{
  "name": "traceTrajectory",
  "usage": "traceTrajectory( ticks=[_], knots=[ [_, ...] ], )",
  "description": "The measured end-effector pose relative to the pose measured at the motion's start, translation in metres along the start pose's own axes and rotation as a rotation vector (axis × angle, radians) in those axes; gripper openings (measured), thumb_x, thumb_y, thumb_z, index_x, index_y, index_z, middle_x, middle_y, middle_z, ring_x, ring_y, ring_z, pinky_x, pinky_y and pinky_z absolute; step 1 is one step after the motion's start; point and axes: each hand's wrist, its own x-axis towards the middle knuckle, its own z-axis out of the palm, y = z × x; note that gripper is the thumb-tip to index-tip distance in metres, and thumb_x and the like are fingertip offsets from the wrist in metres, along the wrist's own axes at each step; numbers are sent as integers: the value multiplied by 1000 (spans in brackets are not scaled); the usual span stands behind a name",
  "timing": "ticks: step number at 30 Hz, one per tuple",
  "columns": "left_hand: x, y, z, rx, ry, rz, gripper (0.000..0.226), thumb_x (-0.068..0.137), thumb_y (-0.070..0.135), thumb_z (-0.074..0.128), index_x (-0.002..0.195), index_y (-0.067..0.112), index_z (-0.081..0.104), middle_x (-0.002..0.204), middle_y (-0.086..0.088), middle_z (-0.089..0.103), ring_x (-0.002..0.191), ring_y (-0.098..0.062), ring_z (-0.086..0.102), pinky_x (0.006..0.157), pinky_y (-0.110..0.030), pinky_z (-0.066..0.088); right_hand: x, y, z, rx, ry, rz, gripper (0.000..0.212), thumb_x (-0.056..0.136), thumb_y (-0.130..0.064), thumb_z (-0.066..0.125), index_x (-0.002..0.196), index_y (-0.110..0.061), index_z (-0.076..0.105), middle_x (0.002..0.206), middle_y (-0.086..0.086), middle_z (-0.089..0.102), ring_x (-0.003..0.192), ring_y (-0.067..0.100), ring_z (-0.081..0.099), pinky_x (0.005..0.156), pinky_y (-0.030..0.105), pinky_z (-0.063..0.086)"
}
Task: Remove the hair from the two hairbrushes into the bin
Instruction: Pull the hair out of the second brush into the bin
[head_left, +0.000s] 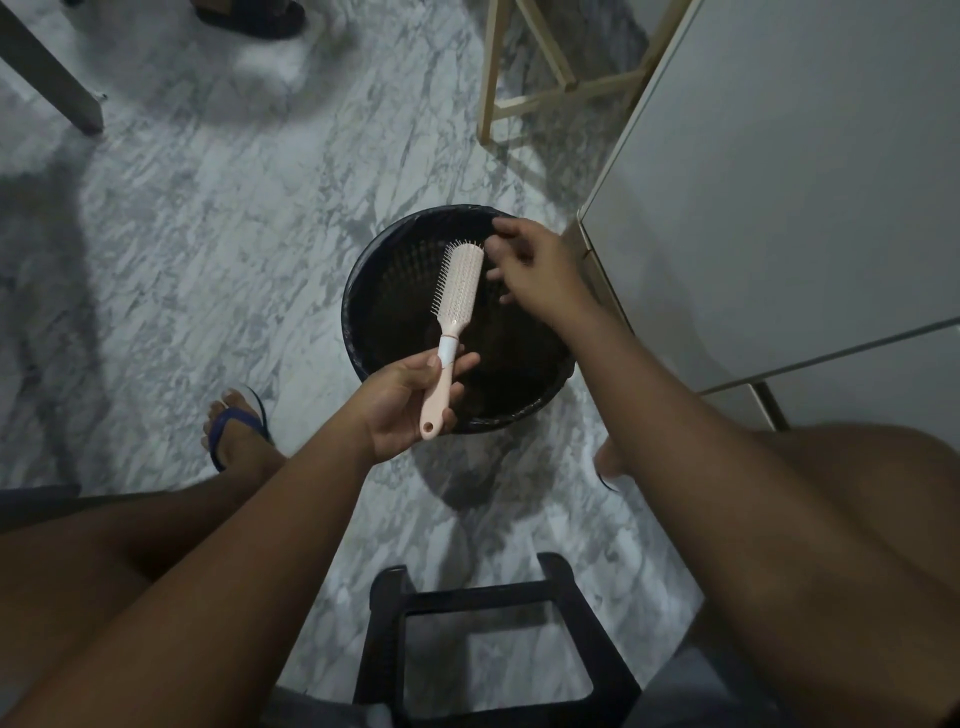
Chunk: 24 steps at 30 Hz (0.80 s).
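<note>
A pale pink hairbrush is held over the round black bin, bristles turned to the left. My left hand grips its handle from below. My right hand hovers just right of the brush head, above the bin, with fingers loosely bent toward the bristles. Any hair between those fingers is too fine to make out against the dark bin. A second hairbrush is not in view.
A grey cabinet stands right of the bin. A light wooden frame is behind it, and a grey furniture leg at far left. A black stool sits between my knees. My foot in a blue sandal rests on the marble floor.
</note>
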Motion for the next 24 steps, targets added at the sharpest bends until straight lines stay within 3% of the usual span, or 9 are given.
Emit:
traceTrajectory(
  ticks=[2, 4, 7, 10, 12, 15, 19, 22, 24],
  knots=[
    [1, 0, 4, 44, 35, 10, 33, 106, 12, 37, 133, 12, 57, 126, -6, 70, 69, -14, 63, 53, -28, 48, -6, 2, 6, -178, -185, -53, 101, 73, -43, 85, 154, -29, 27, 147, 4, 46, 116, 16, 62, 97, 35, 54],
    [2, 2, 8, 127, 48, 7, 33, 107, 12, 38, 133, 15, 57, 126, -6, 70, 71, -14, 64, 53, -29, 48, -10, 0, 9, -353, -274, -129, 126, 59, -50, 92, 157, -31, 15, 159, 7, 24, 143, 20, 34, 110, 27, 29],
    [1, 6, 12, 188, 33, 17, 34, 107, 12, 38, 135, 18, 56, 128, -6, 69, 74, -15, 63, 54, -31, 49, -4, -8, 7, -431, -213, -197, 101, 59, -50, 92, 146, -27, 45, 148, 4, 41, 137, 16, 39, 104, 18, 27],
    [-2, 10, 10, 238, 35, 42, 35, 107, 11, 39, 137, 16, 56, 127, -5, 70, 75, -15, 61, 55, -31, 50, 6, -18, 6, -347, -74, -189, 50, 66, -51, 87, 105, -24, 71, 111, -5, 66, 101, 5, 58, 80, 17, 45],
    [-3, 9, 10, 261, 32, 50, 36, 106, 10, 39, 138, 15, 55, 128, -4, 70, 76, -15, 61, 57, -31, 50, 13, -22, 4, -265, 61, -119, 28, 78, -46, 80, 87, -20, 76, 88, -5, 71, 77, -1, 59, 62, 14, 41],
    [-1, 8, 13, 204, 10, 55, 36, 106, 9, 38, 139, 12, 55, 129, -6, 69, 74, -15, 59, 56, -30, 49, 22, -24, 1, -234, 107, -13, 34, 92, -47, 65, 87, -17, 80, 83, 1, 76, 76, 5, 64, 59, 5, 43],
    [1, 8, 13, 96, 24, 71, 37, 107, 12, 37, 140, 9, 52, 126, -5, 70, 68, -13, 59, 53, -28, 47, 15, -22, -6, 291, 22, 190, 37, 103, -35, 52, 112, -2, 67, 99, 13, 75, 87, 24, 75, 75, 35, 64],
    [0, 9, 10, 37, 38, 76, 37, 107, 13, 36, 141, 7, 50, 126, -6, 69, 66, -13, 58, 52, -27, 46, 0, -13, -13, 260, -266, 184, 34, 92, -24, 72, 119, -4, 66, 107, 13, 76, 94, 25, 75, 82, 37, 62],
    [-1, 11, 10, 37, 30, 62, 37, 107, 13, 34, 139, 8, 52, 125, -6, 70, 66, -12, 57, 52, -26, 45, -6, -6, -15, 140, -392, 133, 72, 77, -13, 86, 141, -12, 53, 107, 8, 77, 99, 18, 74, 86, 35, 61]
  ],
)
